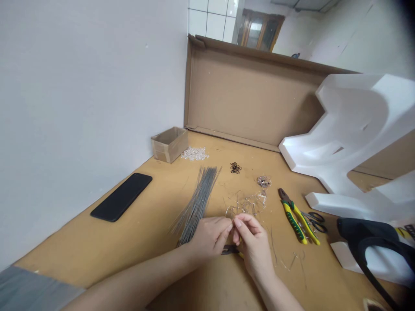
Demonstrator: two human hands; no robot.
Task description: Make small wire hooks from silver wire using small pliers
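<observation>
A cardboard sheet point(246, 99) stands behind the wooden table point(97, 250); a bundle of straight wires point(197, 203) lies left of the hands. The left hand point(210, 235) and right hand point(254, 242) pinch a small bent wire piece point(232, 221) between fingertips, over small pliers point(231, 249). Best to keep fingertips close together for control

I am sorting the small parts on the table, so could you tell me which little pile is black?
The black rings, in the middle, behind the wire bundle. The pile by the cardboard box is clear; the one right of the rings is silvery.
</observation>
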